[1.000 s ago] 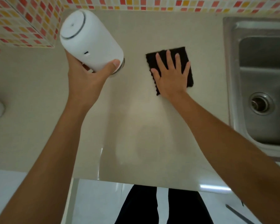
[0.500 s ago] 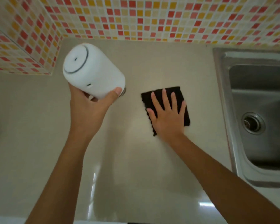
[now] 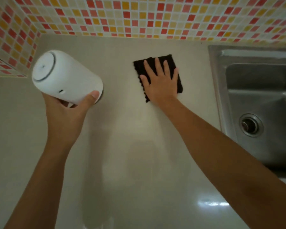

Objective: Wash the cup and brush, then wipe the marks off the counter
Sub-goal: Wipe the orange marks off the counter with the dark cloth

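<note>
Two hands engaged: your left hand (image 3: 64, 119) grips the lifted white cup (image 3: 64, 76); your right hand (image 3: 160, 81) lies flat, unclenched, on the dark cloth (image 3: 175, 65). Cloth has shifted across the surface (image 3: 139, 162) since a second ago, so wiping is under way.

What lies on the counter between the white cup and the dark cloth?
Only bare counter separates the white cup from the dark cloth, in the head view.

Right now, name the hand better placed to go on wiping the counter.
Right. The right hand lies flat on the cloth on the counter; the left hand is busy holding the white cup up.
</note>
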The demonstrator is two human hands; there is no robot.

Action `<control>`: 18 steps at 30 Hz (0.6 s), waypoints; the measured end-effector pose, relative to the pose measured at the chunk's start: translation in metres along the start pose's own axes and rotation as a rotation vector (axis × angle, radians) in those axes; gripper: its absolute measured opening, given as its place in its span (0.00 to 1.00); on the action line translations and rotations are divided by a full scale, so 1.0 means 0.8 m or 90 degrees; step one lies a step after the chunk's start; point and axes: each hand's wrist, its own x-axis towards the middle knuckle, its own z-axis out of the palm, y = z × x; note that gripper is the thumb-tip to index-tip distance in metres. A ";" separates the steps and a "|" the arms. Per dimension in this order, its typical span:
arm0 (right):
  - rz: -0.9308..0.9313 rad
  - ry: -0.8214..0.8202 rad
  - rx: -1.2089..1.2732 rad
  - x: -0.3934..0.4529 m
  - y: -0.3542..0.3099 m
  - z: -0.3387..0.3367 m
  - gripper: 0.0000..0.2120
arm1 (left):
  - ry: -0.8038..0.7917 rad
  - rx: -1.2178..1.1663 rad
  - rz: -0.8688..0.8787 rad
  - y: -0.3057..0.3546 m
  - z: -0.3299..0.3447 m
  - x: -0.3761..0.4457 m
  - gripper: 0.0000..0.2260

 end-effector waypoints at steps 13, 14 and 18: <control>-0.115 -0.046 0.057 -0.179 -0.173 0.032 0.26 | -0.005 -0.012 0.013 0.030 -0.016 0.018 0.37; -0.165 -0.062 0.061 -0.208 -0.175 0.033 0.25 | -0.014 -0.008 0.013 0.032 -0.016 0.019 0.37; -0.116 0.023 0.047 -0.214 -0.070 0.031 0.25 | -0.039 -0.011 0.011 0.038 -0.018 0.022 0.38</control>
